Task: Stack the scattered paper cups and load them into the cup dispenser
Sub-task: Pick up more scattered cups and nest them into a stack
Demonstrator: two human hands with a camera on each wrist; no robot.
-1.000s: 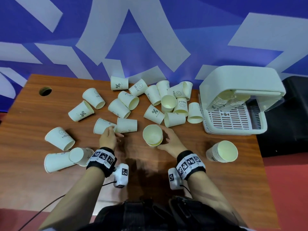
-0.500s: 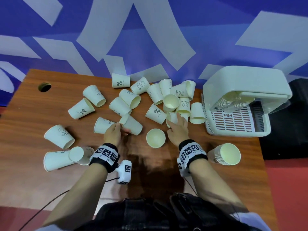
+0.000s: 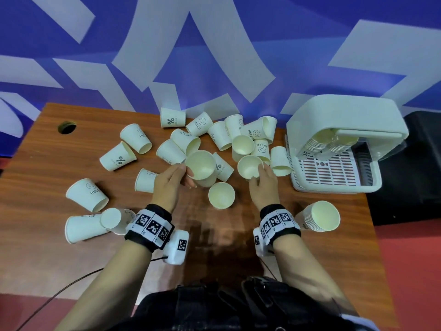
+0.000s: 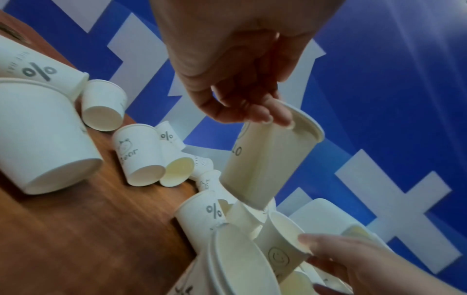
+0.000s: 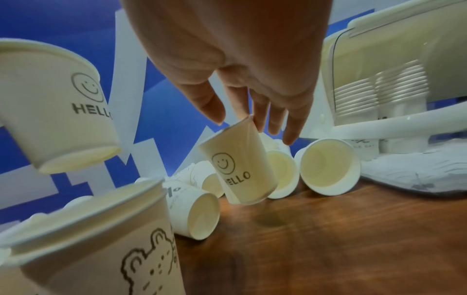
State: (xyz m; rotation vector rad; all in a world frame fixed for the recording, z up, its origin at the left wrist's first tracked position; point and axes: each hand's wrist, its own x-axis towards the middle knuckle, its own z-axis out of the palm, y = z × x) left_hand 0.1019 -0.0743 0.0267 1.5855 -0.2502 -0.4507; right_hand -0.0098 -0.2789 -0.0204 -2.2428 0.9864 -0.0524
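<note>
Cups — left hand (image 3: 170, 181) pinches one (image 3: 201, 167), right hand (image 3: 263, 185) pinches another (image 3: 249, 166).

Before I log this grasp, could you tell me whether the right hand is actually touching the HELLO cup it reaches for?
Touching. In the right wrist view, the right hand pinches the rim of the HELLO cup between thumb and fingertips, and the cup hangs tilted off the table.

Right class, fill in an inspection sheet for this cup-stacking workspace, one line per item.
Surface: brown wooden table, round cable hole.
Job's things: white paper cups scattered; upright cup between hands; nested stack; white plastic cup dispenser partly loaded.
Clutter: nothing seen.
Grippers: left hand grips lifted cup; right hand pinches smiley cup.
Cables: thin dark lead from wrist camera.
Surroundings: blue-white wall.
</note>
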